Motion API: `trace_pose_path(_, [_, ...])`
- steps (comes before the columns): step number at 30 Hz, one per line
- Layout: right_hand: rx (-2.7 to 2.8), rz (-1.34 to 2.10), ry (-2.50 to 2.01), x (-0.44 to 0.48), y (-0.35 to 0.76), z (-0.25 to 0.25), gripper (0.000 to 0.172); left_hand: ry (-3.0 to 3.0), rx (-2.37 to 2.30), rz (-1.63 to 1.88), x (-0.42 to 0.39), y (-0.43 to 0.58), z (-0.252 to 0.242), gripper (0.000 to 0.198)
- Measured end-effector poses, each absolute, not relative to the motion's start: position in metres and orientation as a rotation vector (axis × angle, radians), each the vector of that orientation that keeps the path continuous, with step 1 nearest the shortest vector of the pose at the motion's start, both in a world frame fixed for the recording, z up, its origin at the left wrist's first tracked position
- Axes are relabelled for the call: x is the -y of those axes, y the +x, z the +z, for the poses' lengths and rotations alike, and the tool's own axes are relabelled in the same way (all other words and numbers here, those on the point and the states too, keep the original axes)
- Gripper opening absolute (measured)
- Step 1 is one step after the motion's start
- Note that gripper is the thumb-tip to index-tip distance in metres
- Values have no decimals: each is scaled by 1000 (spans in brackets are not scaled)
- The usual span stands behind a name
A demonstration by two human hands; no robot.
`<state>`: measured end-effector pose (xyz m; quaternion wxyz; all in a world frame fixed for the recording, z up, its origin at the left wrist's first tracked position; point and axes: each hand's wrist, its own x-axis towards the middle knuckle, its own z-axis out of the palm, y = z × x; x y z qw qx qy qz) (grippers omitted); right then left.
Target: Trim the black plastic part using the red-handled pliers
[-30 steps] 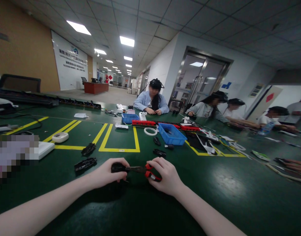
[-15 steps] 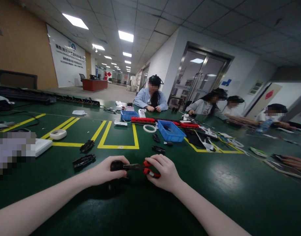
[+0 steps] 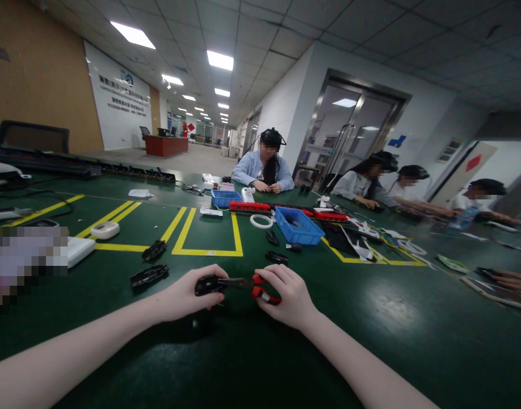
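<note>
Green tabletop (image 3: 260, 363) fills the lower part of my remote feed. Over it, my right hand (image 3: 288, 295) curls round red-handled pliers (image 3: 239, 282), while my left hand (image 3: 184, 295) holds a black part (image 3: 206, 286). Smallest of these, that part sits at the pliers' tips (whether they bite it, I can't tell from here).

Under left hand (image 3: 190, 292) and right hand (image 3: 291, 294), a green table (image 3: 243, 363). Far beyond the left hand, tan wall (image 3: 43, 102), white lettered panel (image 3: 113, 133), reddish desk (image 3: 167, 146), pale floor (image 3: 205, 156). Beyond the right hand, metal-framed glass doors (image 3: 348, 136); high above both, bright ceiling lights (image 3: 220, 60).
</note>
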<state>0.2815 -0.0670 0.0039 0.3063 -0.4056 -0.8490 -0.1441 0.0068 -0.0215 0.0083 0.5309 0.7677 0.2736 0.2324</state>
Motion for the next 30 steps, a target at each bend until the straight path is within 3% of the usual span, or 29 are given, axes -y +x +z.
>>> trace_pose_path(30, [2283, -408, -1014, 67, 281, 4, 46, 1658, -553, 582, 21, 7, 6, 34])
